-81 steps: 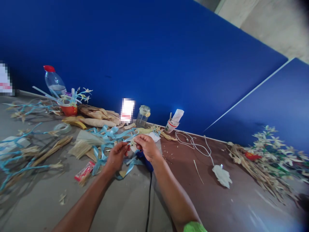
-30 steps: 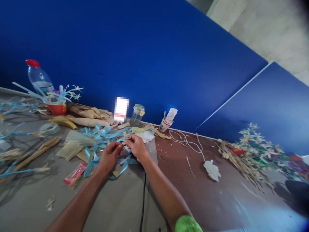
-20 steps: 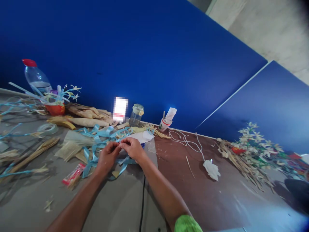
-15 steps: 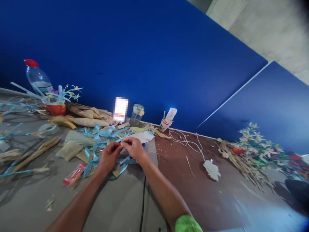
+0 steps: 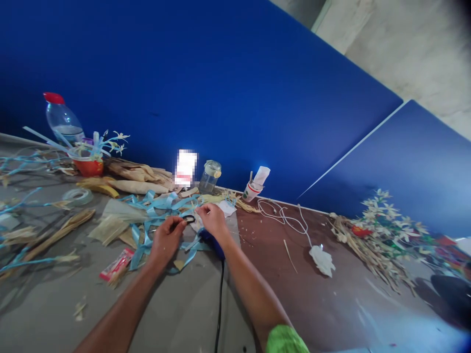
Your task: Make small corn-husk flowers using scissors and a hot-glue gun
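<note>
My left hand (image 5: 169, 239) is closed, thumb and finger pinched together; whatever sits between them is too small to make out. To its right, my right hand (image 5: 212, 221) is also pinched, and its fingertips hide what it may hold. A gap separates the two hands, where a dark loop (image 5: 189, 218) shows on the table, looking like a handle. Under my right wrist lies a blue tool (image 5: 211, 241) with a black cord (image 5: 220, 299). Light blue ribbon (image 5: 145, 240) is strewn around my left hand, and white paper (image 5: 228, 208) lies behind my right.
Along the blue partition (image 5: 221, 88) stand a red-capped bottle (image 5: 62, 117), a red cup (image 5: 88, 166), a pixelated bright object (image 5: 186, 167), a jar (image 5: 209, 176) and a paper cup (image 5: 252, 190). Dried husks (image 5: 138, 174) lie left; a white cable (image 5: 283, 213) and white flowers (image 5: 386, 215) lie right.
My hands, close together before, have drawn apart, the right one moving up and right. The dark loop and more of the blue tool have come into sight. The view has shifted slightly.
</note>
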The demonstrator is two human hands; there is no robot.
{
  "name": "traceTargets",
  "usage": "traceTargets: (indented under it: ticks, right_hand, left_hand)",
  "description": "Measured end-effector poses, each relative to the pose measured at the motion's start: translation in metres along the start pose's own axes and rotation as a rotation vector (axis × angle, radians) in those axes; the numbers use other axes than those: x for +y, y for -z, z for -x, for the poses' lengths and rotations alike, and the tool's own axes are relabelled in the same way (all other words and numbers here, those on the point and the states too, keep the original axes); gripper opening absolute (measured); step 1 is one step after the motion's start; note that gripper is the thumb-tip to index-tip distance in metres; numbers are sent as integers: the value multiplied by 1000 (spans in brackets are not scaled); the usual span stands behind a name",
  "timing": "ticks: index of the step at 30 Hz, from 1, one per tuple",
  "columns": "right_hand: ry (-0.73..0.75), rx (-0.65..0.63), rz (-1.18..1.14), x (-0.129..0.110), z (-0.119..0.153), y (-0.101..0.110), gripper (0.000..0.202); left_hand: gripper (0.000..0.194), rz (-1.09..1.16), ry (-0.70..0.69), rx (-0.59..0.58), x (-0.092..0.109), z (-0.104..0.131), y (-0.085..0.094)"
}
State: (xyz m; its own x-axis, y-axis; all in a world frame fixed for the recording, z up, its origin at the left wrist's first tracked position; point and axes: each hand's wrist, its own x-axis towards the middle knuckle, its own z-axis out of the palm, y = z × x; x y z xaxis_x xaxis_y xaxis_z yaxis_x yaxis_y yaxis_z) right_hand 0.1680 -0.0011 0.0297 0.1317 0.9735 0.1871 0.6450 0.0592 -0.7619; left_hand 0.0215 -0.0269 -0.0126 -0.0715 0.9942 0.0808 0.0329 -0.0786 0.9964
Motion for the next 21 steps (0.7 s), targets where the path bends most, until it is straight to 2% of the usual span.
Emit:
traceTargets:
  ticks: [4,8,11,15,21]
  right_hand:
    - [-35,26,65,21,-4,19,12]
    - [-142,138,152,57,-8,52,14]
    - [-232,236,202,83,-16,67,16]
    - [-274,311,228,103,-32,65,17]
    - [-247,315,230,111,-46,55,17]
  left_hand:
    - [27,6,7,4,0,0,0]
    - [26,-5,-26,-1,0,0,0]
    - [27,-5,-41,-11,-3,-1,0]
    - [28,22,-37,-14,-6,-2,0]
    - [27,24,-49,3,-3,-1,0]
